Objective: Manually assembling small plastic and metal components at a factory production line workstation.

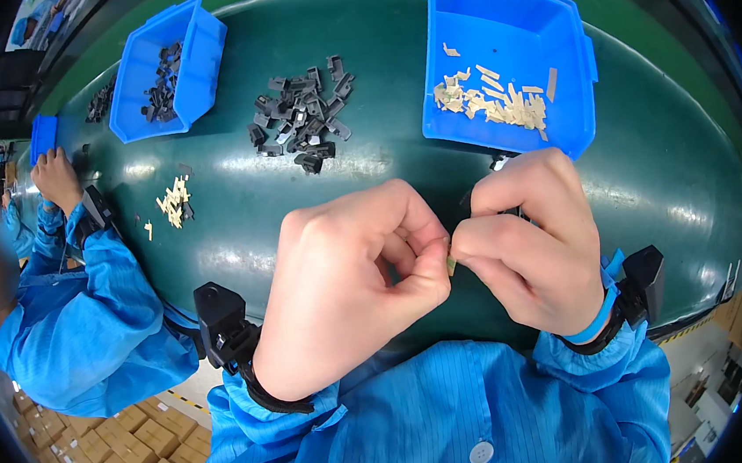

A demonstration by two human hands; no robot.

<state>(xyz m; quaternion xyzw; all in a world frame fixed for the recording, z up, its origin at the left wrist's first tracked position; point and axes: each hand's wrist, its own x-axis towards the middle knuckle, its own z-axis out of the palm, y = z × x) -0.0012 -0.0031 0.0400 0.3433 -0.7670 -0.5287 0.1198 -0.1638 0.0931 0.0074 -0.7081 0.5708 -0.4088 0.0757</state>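
Observation:
My left hand (353, 273) is closed in a pinch, thumb against forefinger. My right hand (535, 239) is pinched too, and its fingertips meet those of the left. Between them a sliver of a small pale-green piece (452, 265) shows; the fingers hide the rest of it. Just beyond my right hand lies a small black part (499, 161), partly covered by the knuckles. Farther off, a heap of small black plastic parts (301, 118) lies on the dark green table (354, 39).
At the back right stands a blue bin (503, 30) with many cream strips (501, 105). Another blue bin (133, 89) at the back left holds black parts. Cream pieces (176, 203) lie on the left. A co-worker in a blue sleeve (103, 299) works there, near stacked cartons (126, 456).

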